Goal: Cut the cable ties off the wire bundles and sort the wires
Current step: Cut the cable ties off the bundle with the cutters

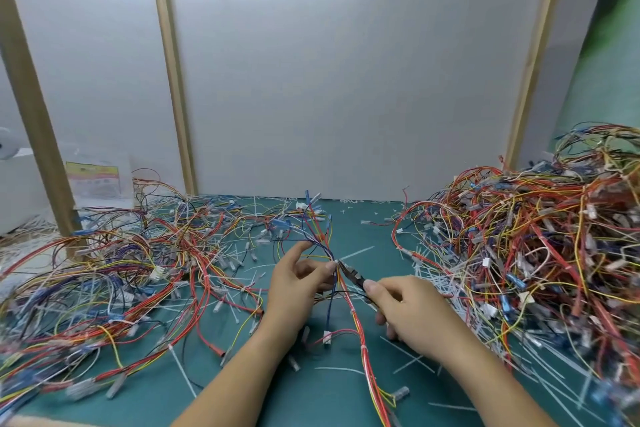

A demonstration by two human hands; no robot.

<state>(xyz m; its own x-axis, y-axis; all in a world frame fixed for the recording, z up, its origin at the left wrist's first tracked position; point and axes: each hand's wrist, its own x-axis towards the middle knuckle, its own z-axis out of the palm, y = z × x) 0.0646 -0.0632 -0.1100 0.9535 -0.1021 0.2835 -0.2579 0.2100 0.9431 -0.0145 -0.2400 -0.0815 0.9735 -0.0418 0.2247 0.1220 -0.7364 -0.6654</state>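
The wire bundle (349,302) is in the middle of the green counter (263,395), between the two hands. From the hands its red, yellow and white wires run down toward the near edge. Above the hands its blue, yellow and red ends spread out like a fan.

The left hand (298,288) holds the bundle at the place where the wires come together. The thumb and the other fingers (323,267) are curled and pinch the wires, while the index finger points upward.

The right hand (405,312) is clenched around the handles of small cutters (351,273), with the thumb lying on top. The dark tip of the cutters is at the bundle, just beside the left thumb, where a white cable tie (335,264) sits. I cannot tell whether the blades already touch the tie. Lower on the same bundle another white tie (363,346) is around the wires.

On the left side of the counter lies a loose, flat spread of wires (121,274). On the right side a much higher heap of wires (540,236) stands. Many cut white tie pieces (415,362) are scattered on the counter, mostly near the right heap. Behind everything there is a white panel (346,80) with wooden posts (171,80), and a clear plastic bag (95,180) leans at the back left.
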